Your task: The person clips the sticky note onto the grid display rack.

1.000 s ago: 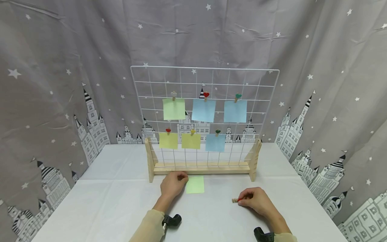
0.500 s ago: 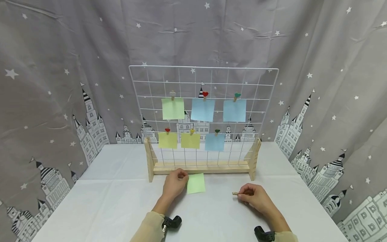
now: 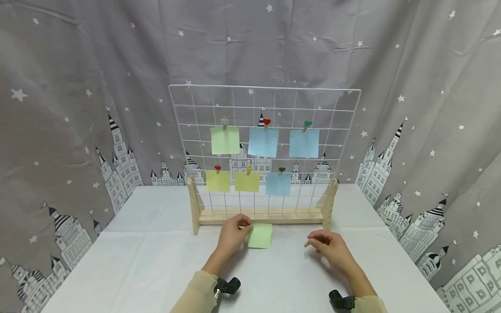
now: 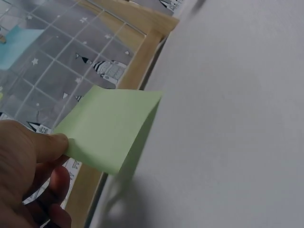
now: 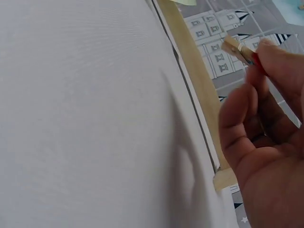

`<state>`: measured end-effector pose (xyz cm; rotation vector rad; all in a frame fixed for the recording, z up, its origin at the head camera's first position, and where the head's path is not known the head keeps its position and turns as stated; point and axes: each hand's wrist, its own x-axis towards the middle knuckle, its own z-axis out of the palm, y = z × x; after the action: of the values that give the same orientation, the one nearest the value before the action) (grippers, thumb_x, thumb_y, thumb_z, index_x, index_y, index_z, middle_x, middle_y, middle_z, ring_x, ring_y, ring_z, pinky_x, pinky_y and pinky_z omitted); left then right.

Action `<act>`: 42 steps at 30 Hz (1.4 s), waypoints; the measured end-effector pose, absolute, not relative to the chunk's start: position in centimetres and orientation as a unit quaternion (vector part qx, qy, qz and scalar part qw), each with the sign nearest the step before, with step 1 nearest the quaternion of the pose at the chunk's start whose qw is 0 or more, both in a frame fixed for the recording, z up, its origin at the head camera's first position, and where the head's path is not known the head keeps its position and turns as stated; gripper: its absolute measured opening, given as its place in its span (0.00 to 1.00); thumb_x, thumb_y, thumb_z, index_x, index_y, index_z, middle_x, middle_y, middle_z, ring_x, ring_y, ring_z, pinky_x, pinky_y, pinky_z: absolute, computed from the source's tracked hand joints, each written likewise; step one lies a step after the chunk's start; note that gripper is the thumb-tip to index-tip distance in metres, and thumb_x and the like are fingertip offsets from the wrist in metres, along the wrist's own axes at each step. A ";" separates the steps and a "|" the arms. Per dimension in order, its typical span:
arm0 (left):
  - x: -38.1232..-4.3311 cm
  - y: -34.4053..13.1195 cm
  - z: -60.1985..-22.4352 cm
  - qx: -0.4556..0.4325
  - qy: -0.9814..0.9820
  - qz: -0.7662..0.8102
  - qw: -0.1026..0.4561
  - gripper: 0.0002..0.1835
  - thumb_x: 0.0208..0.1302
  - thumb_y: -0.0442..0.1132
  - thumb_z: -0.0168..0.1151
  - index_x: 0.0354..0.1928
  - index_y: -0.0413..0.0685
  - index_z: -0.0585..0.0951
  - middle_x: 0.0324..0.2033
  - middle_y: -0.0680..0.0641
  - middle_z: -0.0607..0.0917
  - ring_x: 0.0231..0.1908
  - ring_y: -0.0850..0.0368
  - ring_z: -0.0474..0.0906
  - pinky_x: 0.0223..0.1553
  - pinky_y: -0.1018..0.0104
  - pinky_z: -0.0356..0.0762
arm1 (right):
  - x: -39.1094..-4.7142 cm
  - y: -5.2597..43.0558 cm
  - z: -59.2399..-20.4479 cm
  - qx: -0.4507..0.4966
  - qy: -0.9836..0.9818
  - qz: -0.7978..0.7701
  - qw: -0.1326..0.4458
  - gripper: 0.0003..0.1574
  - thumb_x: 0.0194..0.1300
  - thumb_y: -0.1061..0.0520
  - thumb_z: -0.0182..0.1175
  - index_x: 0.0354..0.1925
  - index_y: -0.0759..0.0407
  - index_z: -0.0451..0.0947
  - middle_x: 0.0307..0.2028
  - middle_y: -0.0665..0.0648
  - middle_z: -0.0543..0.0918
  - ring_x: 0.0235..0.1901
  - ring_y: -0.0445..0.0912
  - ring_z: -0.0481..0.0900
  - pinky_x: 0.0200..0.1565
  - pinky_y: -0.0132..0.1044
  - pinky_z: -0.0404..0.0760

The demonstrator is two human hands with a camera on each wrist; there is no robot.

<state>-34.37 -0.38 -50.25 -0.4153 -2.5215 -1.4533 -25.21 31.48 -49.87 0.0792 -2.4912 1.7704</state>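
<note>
Between thumb and fingers, my left hand (image 3: pixel 233 234) pinches one edge of a light green sticky note (image 3: pixel 260 236). The left wrist view shows the note (image 4: pixel 111 126) lifted off the table, slightly bent, in front of the rack's wooden base. My right hand (image 3: pixel 332 250) pinches a small wooden clothespin (image 3: pixel 307 244) to the right of the note. In the right wrist view the clothespin (image 5: pixel 236 50) points away from the fingertips, a bit of red showing at the thumb. Ahead stands a white wire grid rack (image 3: pixel 266 89) on a wooden base (image 3: pixel 260 218).
Two rows of notes hang on the grid by heart clothespins: a green note (image 3: pixel 225 141), blue notes (image 3: pixel 304 144) and yellow notes (image 3: pixel 218 181) among them. A white cloth (image 3: pixel 148 261) covers the table. Behind hangs a grey curtain (image 3: pixel 98 52) with stars and castles.
My left hand has lifted the green note and carried it to the right. My right hand has risen and moved slightly forward, turning the clothespin in its fingers.
</note>
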 end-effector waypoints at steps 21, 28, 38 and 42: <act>-34.4 4.8 -45.4 -0.183 -0.826 -0.528 0.068 0.02 0.68 0.41 0.70 0.38 0.53 0.88 0.37 0.55 0.90 0.43 0.58 0.84 0.45 0.61 0.80 | -26.6 32.6 -45.1 0.013 -0.779 0.622 0.080 0.23 0.68 0.60 0.68 0.58 0.70 0.82 0.40 0.43 0.89 0.40 0.39 0.84 0.47 0.32 0.85; -33.9 6.3 -43.9 -0.184 -0.812 -0.552 0.049 0.03 0.67 0.43 0.70 0.39 0.55 0.90 0.36 0.55 0.90 0.39 0.59 0.81 0.38 0.65 0.81 | -27.2 32.3 -43.4 0.005 -0.742 0.661 0.113 0.27 0.67 0.62 0.69 0.60 0.74 0.78 0.40 0.38 0.89 0.43 0.35 0.84 0.47 0.27 0.84; -34.1 8.2 -42.0 -0.189 -0.799 -0.567 0.065 0.06 0.68 0.44 0.70 0.42 0.55 0.91 0.38 0.56 0.91 0.41 0.61 0.84 0.44 0.63 0.83 | -28.4 32.4 -41.5 0.046 -0.732 0.662 0.154 0.24 0.69 0.62 0.67 0.57 0.77 0.79 0.38 0.38 0.89 0.41 0.35 0.85 0.46 0.28 0.84; -34.3 8.8 -41.3 -0.193 -0.800 -0.564 0.076 0.06 0.68 0.43 0.70 0.43 0.55 0.91 0.38 0.56 0.91 0.41 0.60 0.85 0.46 0.61 0.83 | -28.8 32.6 -40.5 0.052 -0.716 0.676 0.163 0.24 0.68 0.61 0.68 0.57 0.77 0.79 0.38 0.38 0.90 0.41 0.35 0.85 0.47 0.27 0.84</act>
<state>-34.34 8.81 -41.27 -0.5773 -2.3971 -1.6905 -28.81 32.57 -40.50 0.1476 -2.0430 1.9291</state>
